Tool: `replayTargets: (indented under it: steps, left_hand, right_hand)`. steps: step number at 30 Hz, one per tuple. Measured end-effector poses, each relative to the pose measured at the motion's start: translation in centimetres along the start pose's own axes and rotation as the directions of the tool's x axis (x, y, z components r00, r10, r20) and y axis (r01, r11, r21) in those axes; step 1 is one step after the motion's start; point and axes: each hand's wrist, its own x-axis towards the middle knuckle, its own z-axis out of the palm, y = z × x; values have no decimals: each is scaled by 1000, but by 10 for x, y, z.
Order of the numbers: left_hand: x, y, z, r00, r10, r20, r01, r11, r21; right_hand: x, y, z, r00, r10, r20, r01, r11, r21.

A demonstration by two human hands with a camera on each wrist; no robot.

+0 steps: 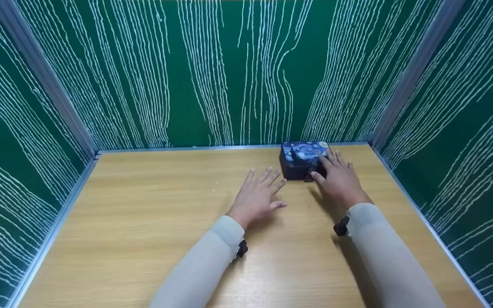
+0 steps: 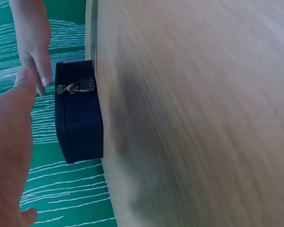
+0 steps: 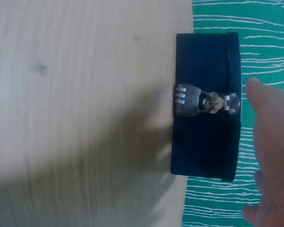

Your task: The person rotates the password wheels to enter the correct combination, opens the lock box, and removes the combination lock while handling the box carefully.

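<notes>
A dark box (image 1: 298, 172) with a blue swirling painted lid (image 1: 304, 153) sits at the back of the table, right of centre. From the clasp on its front hangs a combination padlock (image 3: 187, 100) with number dials, seen sideways in the right wrist view. My right hand (image 1: 339, 182) is at the box's front right corner, fingers extended over the lid; whether they touch it I cannot tell. To the front left of the box, my left hand (image 1: 257, 198) hovers over the table, fingers spread and holding nothing. The left wrist view also shows the padlock (image 2: 83, 85).
The wooden table (image 1: 156, 222) is bounded by metal edging (image 1: 186, 148). Green panels with white wavy lines (image 1: 195, 64) rise at the back and both sides, the back one right behind the box. Dark wrist devices (image 1: 341, 226) sit under both sleeves.
</notes>
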Motion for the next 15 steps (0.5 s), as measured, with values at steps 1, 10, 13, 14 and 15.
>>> replayTargets:
  steps: [1,10,13,14,15]
  left_hand:
    - [0,-1,0,1000,-1,-2,1,1000,0]
    - [-8,-19,2,998,-55,3,56,998,-41]
    - [-11,-26,1,996,-89,3,89,994,-66]
    - [-12,-29,0,995,-97,1,97,993,-70]
    - [-13,-31,0,994,-107,-2,106,991,-77]
  right_hand:
    - [1,1,1,1000,1,19,-1,1000,-1]
    - [1,-15,6,996,-33,79,36,999,-33]
    - [-1,-29,9,995,-86,53,89,994,-60]
    - [-2,-34,11,993,-110,36,113,991,-76]
    - [-2,-39,12,991,-133,20,134,986,-95]
